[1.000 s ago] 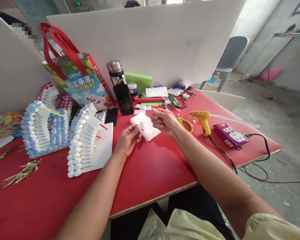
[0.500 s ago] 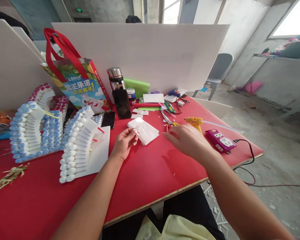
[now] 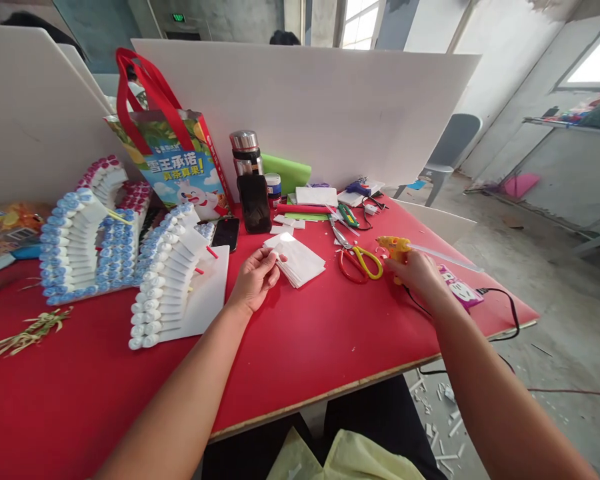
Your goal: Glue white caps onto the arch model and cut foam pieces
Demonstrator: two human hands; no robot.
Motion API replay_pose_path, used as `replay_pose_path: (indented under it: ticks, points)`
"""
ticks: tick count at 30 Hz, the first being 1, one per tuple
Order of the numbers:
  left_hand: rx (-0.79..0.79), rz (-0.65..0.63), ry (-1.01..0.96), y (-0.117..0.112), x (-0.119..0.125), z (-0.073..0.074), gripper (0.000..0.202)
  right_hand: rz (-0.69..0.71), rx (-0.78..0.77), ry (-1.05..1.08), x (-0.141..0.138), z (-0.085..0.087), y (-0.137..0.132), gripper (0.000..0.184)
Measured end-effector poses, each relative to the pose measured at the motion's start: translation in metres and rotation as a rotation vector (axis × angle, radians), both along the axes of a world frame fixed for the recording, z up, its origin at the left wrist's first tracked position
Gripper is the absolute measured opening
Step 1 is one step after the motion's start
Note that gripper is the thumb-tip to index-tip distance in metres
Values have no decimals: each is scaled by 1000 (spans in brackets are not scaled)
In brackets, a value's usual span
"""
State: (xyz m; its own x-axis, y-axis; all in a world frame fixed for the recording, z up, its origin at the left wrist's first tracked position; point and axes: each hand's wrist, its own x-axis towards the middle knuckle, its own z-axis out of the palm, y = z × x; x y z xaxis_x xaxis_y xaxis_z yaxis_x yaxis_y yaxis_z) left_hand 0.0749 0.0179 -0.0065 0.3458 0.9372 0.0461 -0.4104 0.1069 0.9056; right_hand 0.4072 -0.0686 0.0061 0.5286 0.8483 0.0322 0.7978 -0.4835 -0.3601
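My left hand (image 3: 256,278) pinches a small white foam piece (image 3: 278,252) just in front of a stack of white foam sheets (image 3: 300,262) on the red table (image 3: 290,340). My right hand (image 3: 416,275) is closed round the handle of the yellow glue gun (image 3: 395,247) near the table's right edge. Red and yellow scissors (image 3: 357,261) lie between the stack and the glue gun. A purple power strip (image 3: 459,287) sits just right of my right hand, partly hidden by it.
White foam models with blue and pink caps (image 3: 105,253) stand at the left. A red-handled bag (image 3: 173,160), a flask (image 3: 247,157), a dark phone (image 3: 225,233) and small tools line the back, before white divider boards (image 3: 305,107). A black cable (image 3: 505,313) trails off the right edge.
My right hand has left the white piece, swung right over the scissors and closed on the glue gun. My left hand has stayed by the stack with its small piece.
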Motion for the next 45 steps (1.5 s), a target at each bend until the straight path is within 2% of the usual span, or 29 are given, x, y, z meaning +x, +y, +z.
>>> replay_pose_path:
  ticks: [3,5,7,9,11,13,14,16,18,21,23,28,34,45]
  points:
    - [6,-15,-12,1,-1,-1,26,-67,92,263,6,-9,10,29]
    - [3,-29,-10,2,-1,-3,26,-129,266,495,3,-6,12,23]
    - [-8,-35,-8,2,0,-5,26,-97,506,738,-7,7,14,23]
    - [-16,-29,-3,3,0,-5,28,61,673,942,-25,27,16,28]
    - [-22,-18,6,3,1,-5,29,209,691,1098,-47,49,22,28]
    - [-33,-9,24,4,1,-4,30,332,669,1230,-70,62,30,28]
    - [-37,-3,33,5,1,-4,30,381,635,1275,-81,63,34,27]
    - [-38,11,48,5,0,-4,32,499,547,1346,-100,56,42,26]
    - [-31,27,63,6,0,-6,32,587,477,1360,-113,39,46,29]
    - [-29,45,67,6,0,-8,29,611,439,1300,-124,13,44,33]
    - [-34,40,61,6,0,-8,28,633,435,1253,-126,4,39,34]
    - [-44,37,82,6,2,-6,27,718,349,1101,-119,4,35,36]
    - [-31,71,136,8,1,-9,29,751,239,1005,-116,1,38,42]
    - [12,85,200,7,4,-7,32,716,235,966,-116,-2,39,44]
